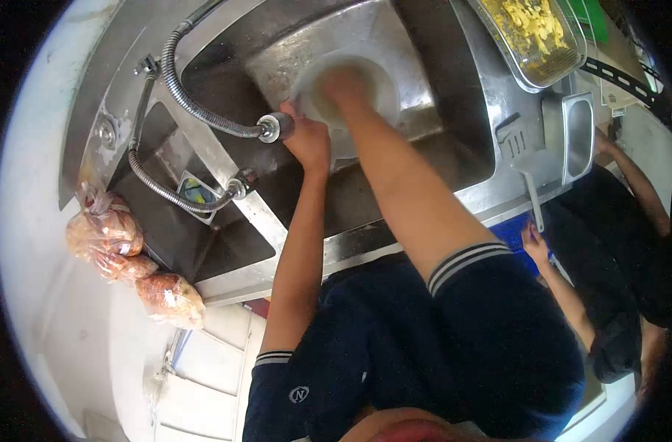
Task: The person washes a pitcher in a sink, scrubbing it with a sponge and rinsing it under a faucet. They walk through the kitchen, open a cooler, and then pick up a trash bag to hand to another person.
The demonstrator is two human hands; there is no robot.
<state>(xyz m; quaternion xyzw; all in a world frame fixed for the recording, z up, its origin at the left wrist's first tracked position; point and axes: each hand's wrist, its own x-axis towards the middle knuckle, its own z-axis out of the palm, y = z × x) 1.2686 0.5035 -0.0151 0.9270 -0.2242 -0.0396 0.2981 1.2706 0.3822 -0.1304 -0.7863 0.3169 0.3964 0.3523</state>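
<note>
In the large sink [454, 96] stands a round, pale bowl [386, 81] of cloudy, yellowish water. My right hand [343, 85] reaches down into that water, its fingers blurred and hidden. At the bowl's left edge, my left hand [308, 140] is closed, seemingly on the rim. The end of a flexible metal faucet [275, 127] hangs right beside it, covering some of the fingers.
Left is a smaller basin with a small metal container [197, 193] and another hose faucet [240, 184]. Plastic-wrapped bundles [170, 298] lie beyond. A slotted turner [526, 166], metal pan [578, 136] and tray of yellow food [531, 37] are right, near another person's hand [535, 243].
</note>
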